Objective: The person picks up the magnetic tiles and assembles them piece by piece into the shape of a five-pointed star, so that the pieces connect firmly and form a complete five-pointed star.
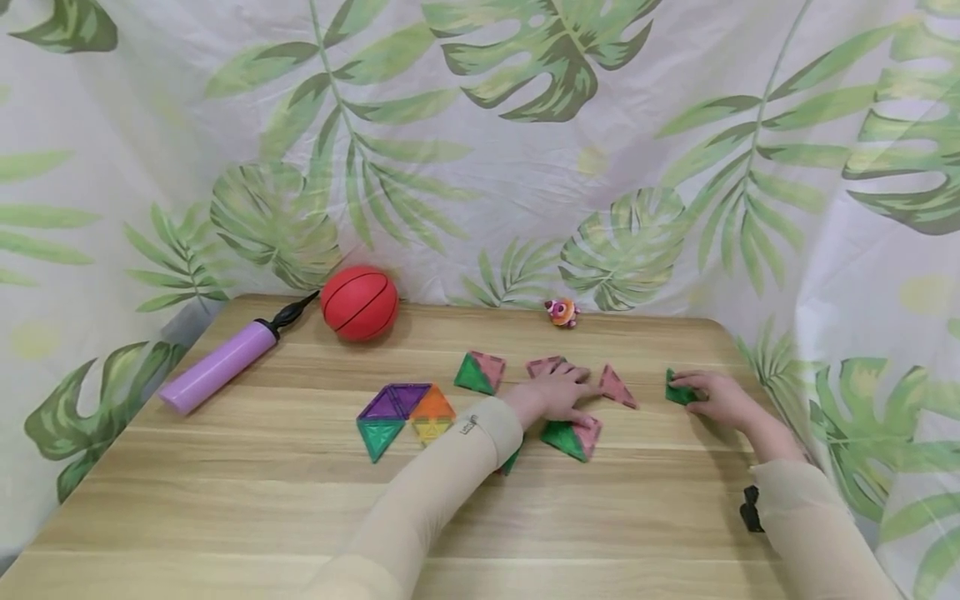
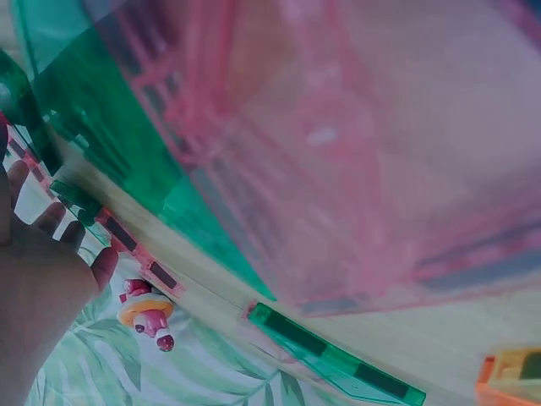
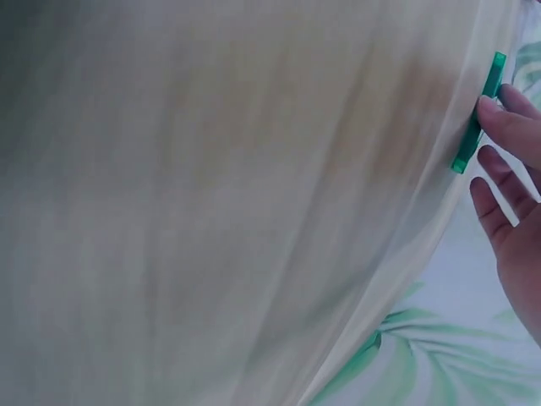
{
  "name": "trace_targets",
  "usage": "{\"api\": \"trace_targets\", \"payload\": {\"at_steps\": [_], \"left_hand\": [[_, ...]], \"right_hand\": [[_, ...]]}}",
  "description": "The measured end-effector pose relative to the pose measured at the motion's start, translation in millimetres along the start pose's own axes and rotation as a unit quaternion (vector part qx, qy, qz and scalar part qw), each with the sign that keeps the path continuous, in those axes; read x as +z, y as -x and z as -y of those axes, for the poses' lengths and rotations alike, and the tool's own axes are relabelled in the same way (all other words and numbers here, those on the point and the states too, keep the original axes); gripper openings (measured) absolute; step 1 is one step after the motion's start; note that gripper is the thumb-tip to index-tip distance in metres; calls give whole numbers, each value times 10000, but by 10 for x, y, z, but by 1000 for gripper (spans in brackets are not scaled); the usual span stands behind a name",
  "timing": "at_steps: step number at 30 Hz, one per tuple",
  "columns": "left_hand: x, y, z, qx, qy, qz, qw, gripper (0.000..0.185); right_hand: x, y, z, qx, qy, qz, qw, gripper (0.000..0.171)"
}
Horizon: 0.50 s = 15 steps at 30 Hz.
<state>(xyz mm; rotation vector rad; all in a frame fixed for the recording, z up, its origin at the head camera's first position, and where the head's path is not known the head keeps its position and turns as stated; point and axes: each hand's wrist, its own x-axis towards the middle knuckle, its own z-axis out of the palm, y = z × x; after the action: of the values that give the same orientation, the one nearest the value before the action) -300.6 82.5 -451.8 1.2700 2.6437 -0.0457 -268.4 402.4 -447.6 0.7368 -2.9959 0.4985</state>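
My right hand (image 1: 722,406) pinches a green triangular magnetic tile (image 1: 678,390) between thumb and fingers, above the table's right side. In the right wrist view that tile (image 3: 480,118) appears nearly edge-on. My left hand (image 1: 553,392) reaches over the middle group of tiles with its fingers spread. A pink tile (image 1: 542,366) lies partly hidden behind it. By its thumb is a green triangle (image 1: 564,439) joined to a pink one. A lone pink triangle (image 1: 617,388) lies between the hands. Another green-and-pink pair (image 1: 480,372) sits to the left.
Purple (image 1: 393,402), orange, yellow and teal tiles lie joined left of my left forearm, which covers part of a green tile (image 1: 510,461). Behind are a red ball (image 1: 360,303) and a small pink figurine (image 1: 562,312). A purple hand pump (image 1: 225,364) lies at the left.
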Motion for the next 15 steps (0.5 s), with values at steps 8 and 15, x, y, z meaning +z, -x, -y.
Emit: {"api": "trace_targets", "payload": {"at_steps": [8, 15], "left_hand": [[-25, 64, -10, 39, 71, 13, 10000, 66], [-36, 80, -18, -4, 75, 8, 10000, 67]], "right_hand": [[43, -97, 22, 91, -323, 45, 9994, 38], [74, -186, 56, 1093, -341, -196, 9932, 49]]}}
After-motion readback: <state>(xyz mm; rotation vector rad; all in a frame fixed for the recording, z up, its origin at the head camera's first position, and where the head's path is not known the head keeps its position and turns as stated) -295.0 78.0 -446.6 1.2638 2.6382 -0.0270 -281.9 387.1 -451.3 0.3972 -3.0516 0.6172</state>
